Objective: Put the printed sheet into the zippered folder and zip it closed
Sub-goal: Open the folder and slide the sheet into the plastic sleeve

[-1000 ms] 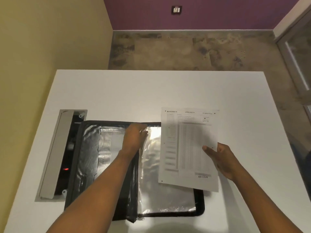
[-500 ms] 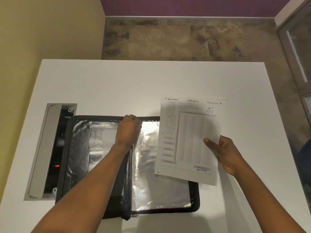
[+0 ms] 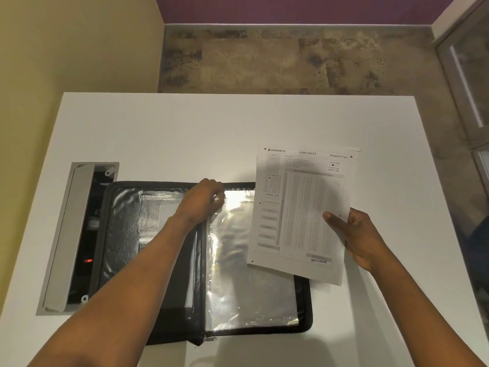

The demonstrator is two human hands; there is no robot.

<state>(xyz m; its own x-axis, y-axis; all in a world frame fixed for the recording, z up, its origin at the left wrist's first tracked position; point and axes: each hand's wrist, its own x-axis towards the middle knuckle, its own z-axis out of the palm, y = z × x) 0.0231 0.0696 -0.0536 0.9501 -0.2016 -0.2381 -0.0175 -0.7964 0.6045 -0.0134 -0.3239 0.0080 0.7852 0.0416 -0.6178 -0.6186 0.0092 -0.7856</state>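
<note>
Right now the job looks to be at the loading stage. The zippered folder (image 3: pixel 121 234) lies spread open on the white table (image 3: pixel 211 128), and the printed sheet (image 3: pixel 299 207), an OMR form, is not yet inside it.

The left hand (image 3: pixel 203 202) reaches forward to the top of the folder near the spine. Its fingers are curled, pinching the upper corner of the clear sleeve (image 3: pixel 246 287) on the right-hand half. The right hand (image 3: pixel 362 239) grips the sheet by its right edge, thumb on the printed face and fingers hidden beneath. The paper hangs face up and slightly skewed over the folder's right side, spilling past its border onto the table side.

To do this well, I'd say the left hand should peel the sleeve's top lip clear of the layer under it, so there is a real mouth to aim at. From where I stand I cannot tell whether it has parted yet. The sheet then wants squaring to the sleeve and feeding in with its near edge leading, kept flat. Held by one edge only, thin paper like this is apt to sag and catch on the crinkled plastic. A grip nearer the far end would steer it better.

The zipper pull (image 3: pixel 210 338) sits at the near end of the spine, so the zip is fully undone.
</note>
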